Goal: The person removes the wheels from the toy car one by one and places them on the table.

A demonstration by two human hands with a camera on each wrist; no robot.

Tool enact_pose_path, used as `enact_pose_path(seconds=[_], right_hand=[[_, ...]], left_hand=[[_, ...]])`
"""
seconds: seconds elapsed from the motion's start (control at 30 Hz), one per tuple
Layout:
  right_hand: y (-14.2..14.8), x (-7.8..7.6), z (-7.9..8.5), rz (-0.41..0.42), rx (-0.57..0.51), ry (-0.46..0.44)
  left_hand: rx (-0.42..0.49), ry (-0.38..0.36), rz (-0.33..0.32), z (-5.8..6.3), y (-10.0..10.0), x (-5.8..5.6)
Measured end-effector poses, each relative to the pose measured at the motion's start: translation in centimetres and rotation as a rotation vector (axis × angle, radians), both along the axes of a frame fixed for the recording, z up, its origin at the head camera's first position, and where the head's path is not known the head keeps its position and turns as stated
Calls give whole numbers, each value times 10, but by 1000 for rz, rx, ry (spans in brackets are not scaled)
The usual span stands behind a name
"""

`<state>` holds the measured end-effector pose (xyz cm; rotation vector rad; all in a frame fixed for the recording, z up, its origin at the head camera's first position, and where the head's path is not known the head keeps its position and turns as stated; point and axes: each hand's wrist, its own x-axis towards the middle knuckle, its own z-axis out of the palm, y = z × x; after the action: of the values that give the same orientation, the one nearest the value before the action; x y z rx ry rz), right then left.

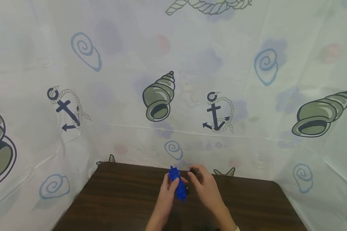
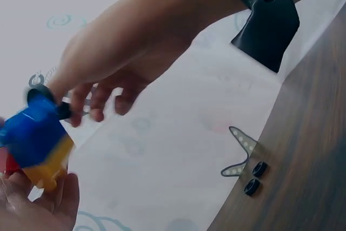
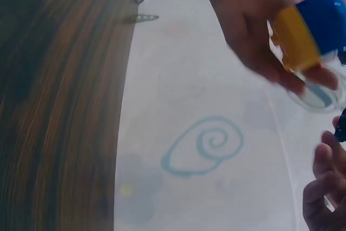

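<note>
My left hand (image 1: pixel 166 192) grips a toy vehicle body, a blue block piece (image 1: pixel 180 189) standing tilted above the table. In the left wrist view its other side carries a yellow block layer (image 2: pixel 51 163), with a bit of red beside the fingers. A dark round part shows at the blue piece's right side in the head view. My right hand (image 1: pixel 207 189) pinches a small black wheel (image 1: pixel 192 171) between thumb and fingers, close to the right of the toy's far end. In the right wrist view this wheel (image 3: pixel 340 128) is cut off by the frame edge.
Two small black wheels (image 2: pixel 256 178) sit near the edge of the dark wood table (image 1: pixel 118 199). Dark items peek in at the head view's bottom edge. A white cloth (image 1: pixel 127 96) printed with shells and anchors hangs behind the table and at both sides.
</note>
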<state>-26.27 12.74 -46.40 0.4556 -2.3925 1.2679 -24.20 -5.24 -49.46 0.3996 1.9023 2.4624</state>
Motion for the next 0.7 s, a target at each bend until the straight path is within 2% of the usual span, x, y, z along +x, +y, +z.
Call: enact_pose_path(seconds=[0.07,0.2,0.37,0.57,0.7], right_hand=[[9,-3,-3,-15,4,-29],[31,-10,-10,-48,22,-90],[60,-19,-27,-112,8,-140],[90,-28,-46,-177,3,-174],[107,-35,-60,-187,16,-219]], left_hand=[[-64,25,37,-2,0,-1],[-79,45,62,-2,-3,-2],[-132,58,91,-3,-10,-3],[-199,89,49,-5,-15,-3],[-212,79,29,-4,-16,-3]])
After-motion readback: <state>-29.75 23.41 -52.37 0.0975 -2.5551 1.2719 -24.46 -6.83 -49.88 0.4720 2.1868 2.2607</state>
